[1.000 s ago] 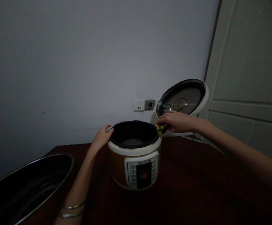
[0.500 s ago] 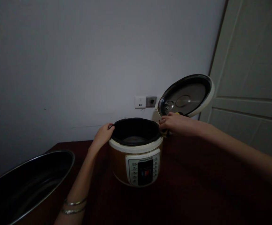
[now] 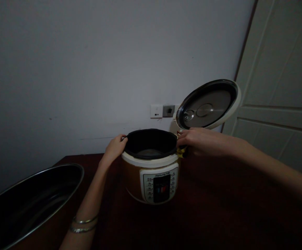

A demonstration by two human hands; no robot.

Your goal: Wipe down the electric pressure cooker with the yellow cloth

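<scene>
An electric pressure cooker point(image 3: 132, 173), gold-brown with a white rim and a button panel, stands upright on the dark red table. Its dark inner pot point(image 3: 151, 152) sits inside, and I see nothing in it. My left hand point(image 3: 115, 149) is closed at the pot's left rim, thumb and fingers pinching the edge. At the right rim is my right hand point(image 3: 192, 140), fingers curled together. A small yellow-and-black thing point(image 3: 181, 152) shows below those fingers; its kind is unclear. The raised lid point(image 3: 208, 107) tilts behind my right hand, its metal underside towards me.
A large, dark, open vessel with a shiny rim point(image 3: 81, 170) fills the lower left, beside my left forearm. Wall sockets point(image 3: 156, 111) are behind the cooker. A pale panelled door point(image 3: 278, 111) stands at the right. The dark red table point(image 3: 218, 201) extends to the right.
My right hand has shifted and turned slightly at the right rim. The yellow patch above it no longer shows; more yellow shows below its fingers. My left hand stays at the left rim.
</scene>
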